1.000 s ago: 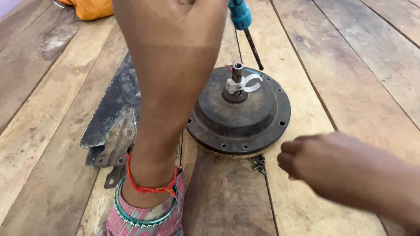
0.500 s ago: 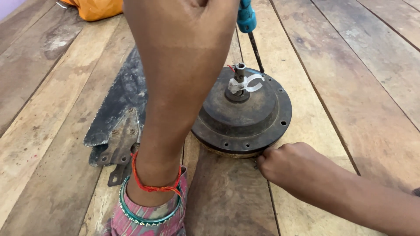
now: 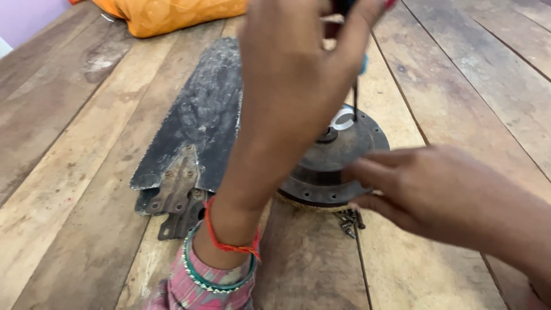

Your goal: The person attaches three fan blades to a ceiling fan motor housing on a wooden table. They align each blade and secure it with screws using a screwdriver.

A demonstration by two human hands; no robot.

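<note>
Lying at the far left edge, a strip of pale lilac wall [image 3: 23, 20] meets the worn wooden planks [image 3: 69, 172], and an orange cloth bundle [image 3: 172, 14] sits on them near the top. Next comes a dusty grey fan blade [image 3: 201, 120], flat on the planks, with a rusty metal bracket [image 3: 178, 192] bolted at its near end; a second bracket peeks out beneath it.

Rising over the middle is the left hand [image 3: 298, 74], its forearm coming up from the bottom edge with a red thread, a green bangle and a pink patterned sleeve at the wrist. That hand is closed around the handle of a screwdriver [image 3: 356, 95], of which only a scrap of blue grip and the thin dark shaft show beside the fingers. The arm hides much of what sits behind it.

Just right of the forearm rests the round fan motor housing [image 3: 338, 158], dark, greasy and ringed with small holes, a white loop of wire near its hub, directly under the screwdriver tip. A few loose screws [image 3: 349, 221] lie on the planks at its near rim.

From the right reaches the right hand [image 3: 419, 189], fingers loosely spread and pinching at the housing's rim, gripping nothing I can make out.
</note>
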